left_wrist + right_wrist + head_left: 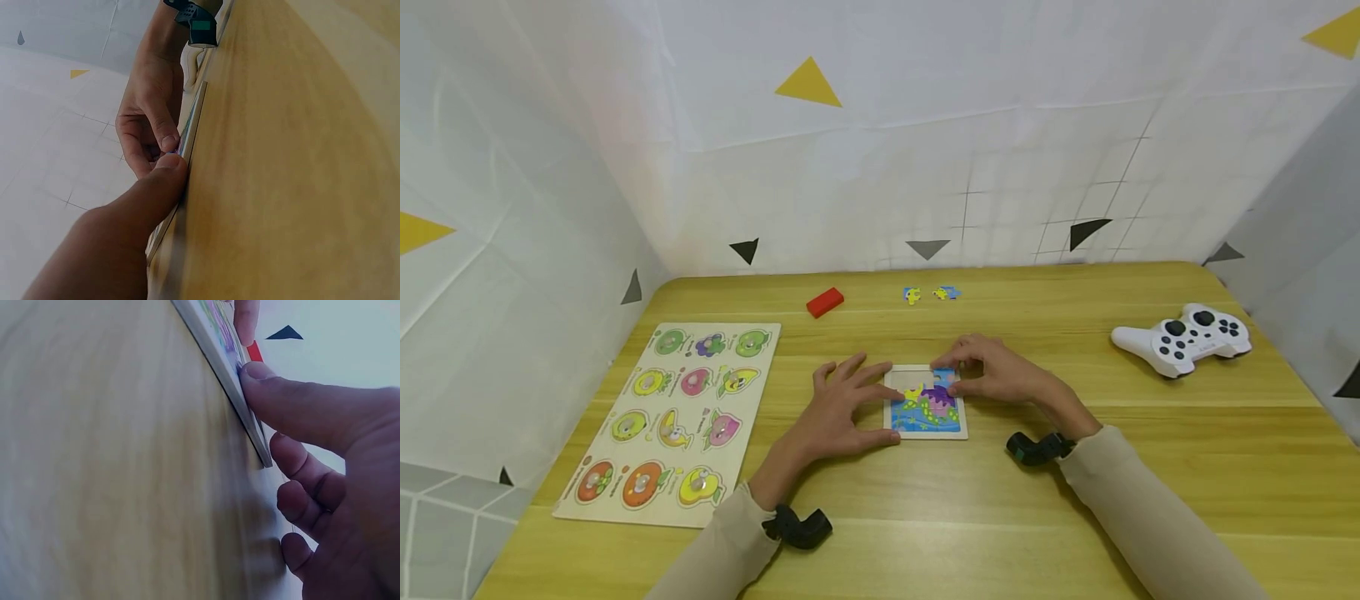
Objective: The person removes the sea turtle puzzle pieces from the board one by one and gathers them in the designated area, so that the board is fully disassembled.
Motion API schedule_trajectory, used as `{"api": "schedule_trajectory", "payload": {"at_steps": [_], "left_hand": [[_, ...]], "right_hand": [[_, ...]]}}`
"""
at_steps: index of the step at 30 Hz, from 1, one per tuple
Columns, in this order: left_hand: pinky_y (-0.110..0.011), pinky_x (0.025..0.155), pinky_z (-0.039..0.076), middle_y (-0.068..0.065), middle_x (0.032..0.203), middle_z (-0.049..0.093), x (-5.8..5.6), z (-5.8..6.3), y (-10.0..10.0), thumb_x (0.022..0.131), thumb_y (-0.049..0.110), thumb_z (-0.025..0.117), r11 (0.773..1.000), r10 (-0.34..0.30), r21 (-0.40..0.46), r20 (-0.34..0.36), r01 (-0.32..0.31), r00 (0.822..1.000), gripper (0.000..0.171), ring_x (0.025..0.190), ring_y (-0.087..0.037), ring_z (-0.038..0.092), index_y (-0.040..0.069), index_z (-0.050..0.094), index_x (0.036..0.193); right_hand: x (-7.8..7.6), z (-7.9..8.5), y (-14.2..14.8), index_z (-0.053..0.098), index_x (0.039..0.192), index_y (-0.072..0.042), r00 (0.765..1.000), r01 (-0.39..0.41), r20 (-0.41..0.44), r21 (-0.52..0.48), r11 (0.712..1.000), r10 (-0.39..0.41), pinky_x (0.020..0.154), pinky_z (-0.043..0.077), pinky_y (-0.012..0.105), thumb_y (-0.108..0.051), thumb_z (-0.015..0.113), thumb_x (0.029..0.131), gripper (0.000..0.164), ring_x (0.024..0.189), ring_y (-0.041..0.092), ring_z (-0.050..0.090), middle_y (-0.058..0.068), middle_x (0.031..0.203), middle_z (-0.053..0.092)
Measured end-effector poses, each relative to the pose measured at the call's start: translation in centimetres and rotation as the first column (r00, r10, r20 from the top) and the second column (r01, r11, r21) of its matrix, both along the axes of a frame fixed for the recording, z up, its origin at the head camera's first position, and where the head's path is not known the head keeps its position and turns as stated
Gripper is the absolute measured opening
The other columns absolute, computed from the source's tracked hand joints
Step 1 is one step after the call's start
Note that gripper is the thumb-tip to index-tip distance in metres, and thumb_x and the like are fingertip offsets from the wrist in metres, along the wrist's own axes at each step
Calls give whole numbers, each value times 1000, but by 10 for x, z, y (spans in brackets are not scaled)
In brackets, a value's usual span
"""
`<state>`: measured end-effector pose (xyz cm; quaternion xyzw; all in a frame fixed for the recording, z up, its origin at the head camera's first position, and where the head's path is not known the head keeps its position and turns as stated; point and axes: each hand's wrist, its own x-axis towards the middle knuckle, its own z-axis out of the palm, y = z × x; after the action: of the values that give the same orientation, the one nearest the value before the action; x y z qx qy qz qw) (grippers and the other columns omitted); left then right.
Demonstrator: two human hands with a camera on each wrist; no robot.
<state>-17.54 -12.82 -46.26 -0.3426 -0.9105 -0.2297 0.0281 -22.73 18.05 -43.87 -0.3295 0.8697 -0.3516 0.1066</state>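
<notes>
A small square jigsaw puzzle in a pale frame lies mid-table, its picture blue, purple, green and yellow. A bare patch of backing shows at its upper left. My left hand spreads its fingers along the left side, thumb on the lower left corner and index fingertip on the picture. At the upper right, my right hand has thumb and index finger about a blue puzzle piece. Its other fingers are curled beside the frame in the right wrist view. Two loose puzzle pieces lie behind the frame.
A fruit peg board lies at the left. Behind the puzzle is a red block. A white game controller sits at the right. Patterned white cloth hangs along the table's back edge.
</notes>
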Motion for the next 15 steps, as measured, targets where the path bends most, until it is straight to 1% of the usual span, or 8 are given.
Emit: {"api": "schedule_trajectory", "payload": {"at_steps": [3,8,12,15], "left_hand": [[-66,113,13,3,161,43,0,0,0,84,64,71,1000,1,0,-1,-1,1000,50,154,-40,25,39,68,128],[-66,113,13,3,162,43,1,-1,0,84,63,71,1000,1,-1,3,-1,1000,51,155,-40,25,39,68,128],[-65,113,12,3,162,43,0,-2,0,84,63,71,1000,1,-1,2,-1,1000,51,155,-39,24,39,68,128],[-65,113,12,3,162,43,0,-2,0,84,63,71,1000,0,2,0,0,1000,51,155,-39,25,38,68,128]], "right_hand": [[0,0,0,74,126,-23,1000,-1,-1,0,1000,1,88,43,37,-23,80,89,37,101,16,54,-2,112,68],[-1,-1,1,73,127,-23,1000,2,-2,2,1000,-2,88,44,36,-25,78,91,37,100,15,54,-3,113,67],[-2,-2,2,73,127,-22,1000,6,7,-15,1000,-6,88,45,37,-25,78,91,37,101,16,55,-4,114,67],[-2,-2,2,74,126,-22,999,14,29,-37,999,-13,90,45,39,-25,79,90,37,103,17,56,-5,114,68]]}}
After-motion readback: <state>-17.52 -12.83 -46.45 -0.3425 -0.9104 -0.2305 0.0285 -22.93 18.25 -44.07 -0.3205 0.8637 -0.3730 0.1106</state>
